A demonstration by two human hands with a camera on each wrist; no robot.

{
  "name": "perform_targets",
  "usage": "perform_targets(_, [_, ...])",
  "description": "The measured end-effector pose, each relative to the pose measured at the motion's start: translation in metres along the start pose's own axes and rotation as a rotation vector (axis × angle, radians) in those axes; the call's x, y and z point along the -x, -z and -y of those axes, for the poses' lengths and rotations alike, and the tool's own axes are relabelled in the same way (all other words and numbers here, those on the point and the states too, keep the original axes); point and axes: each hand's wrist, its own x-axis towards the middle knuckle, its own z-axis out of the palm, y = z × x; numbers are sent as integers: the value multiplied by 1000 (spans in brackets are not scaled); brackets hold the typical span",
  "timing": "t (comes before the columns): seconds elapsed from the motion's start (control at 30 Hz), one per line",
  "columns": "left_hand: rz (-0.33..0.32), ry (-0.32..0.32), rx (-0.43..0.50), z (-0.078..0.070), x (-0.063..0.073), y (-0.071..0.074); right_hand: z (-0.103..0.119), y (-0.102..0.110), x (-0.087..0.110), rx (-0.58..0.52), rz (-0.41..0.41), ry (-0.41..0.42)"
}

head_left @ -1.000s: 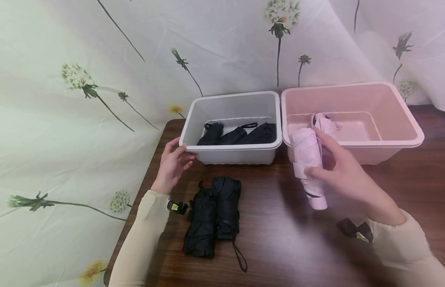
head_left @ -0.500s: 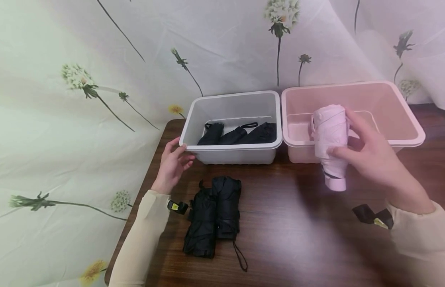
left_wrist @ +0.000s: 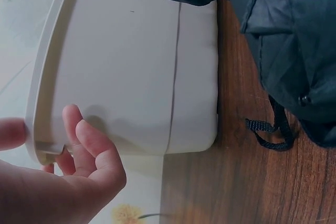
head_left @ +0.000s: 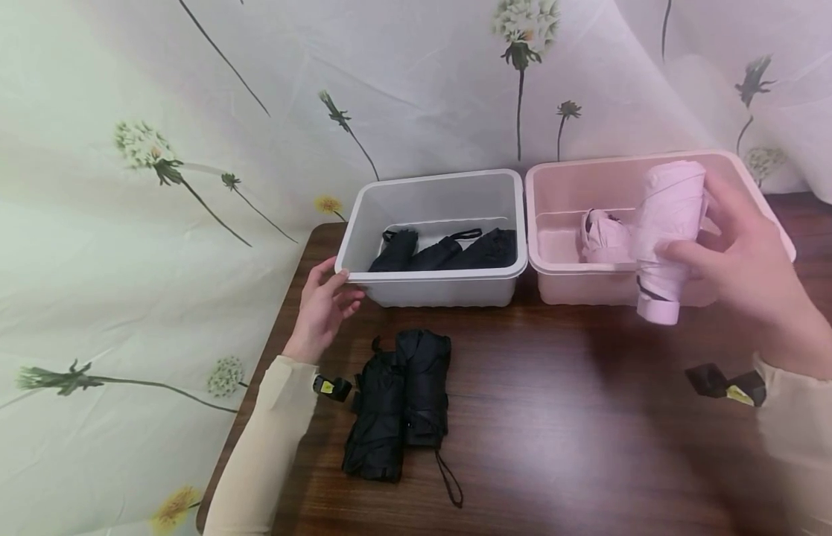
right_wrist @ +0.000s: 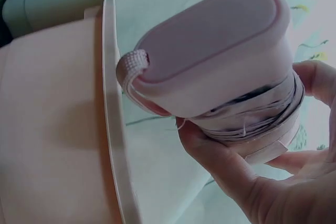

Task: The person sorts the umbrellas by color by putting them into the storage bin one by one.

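My right hand (head_left: 747,260) grips a folded pink umbrella (head_left: 672,205), its handle end pointing down, over the front rim of the pink bin (head_left: 566,289). The right wrist view shows the flat handle end (right_wrist: 215,30) with a short strap, and my thumb and fingers round the wrapped cloth. Another folded pink umbrella (head_left: 605,238) lies in that bin. At the left corner of the light grey bin (head_left: 442,290), my left hand (head_left: 322,309) pinches the rim between thumb and fingers. Inside the grey bin lie 3 folded black umbrellas (head_left: 436,253).
Two more folded black umbrellas, one on the left (head_left: 375,417) and one on the right (head_left: 424,387), lie side by side on the dark wooden table (head_left: 523,447). A flower-printed cloth (head_left: 429,89) hangs behind the bins, which stand side by side.
My right hand has carried the pink umbrella rightward and up, from the pink bin's left front to its right part. The umbrella inside shows again. My left hand stays on the grey bin's rim.
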Motion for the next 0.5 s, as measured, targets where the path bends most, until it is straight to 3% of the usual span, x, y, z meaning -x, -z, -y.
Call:
perform_targets(0.2, [3, 2, 18, 1, -1, 1, 0, 12, -6, 0, -86, -63])
perform_targets(0.5, [11, -2, 15, 0, -1, 2, -4, 30, -18, -289, -125, -64])
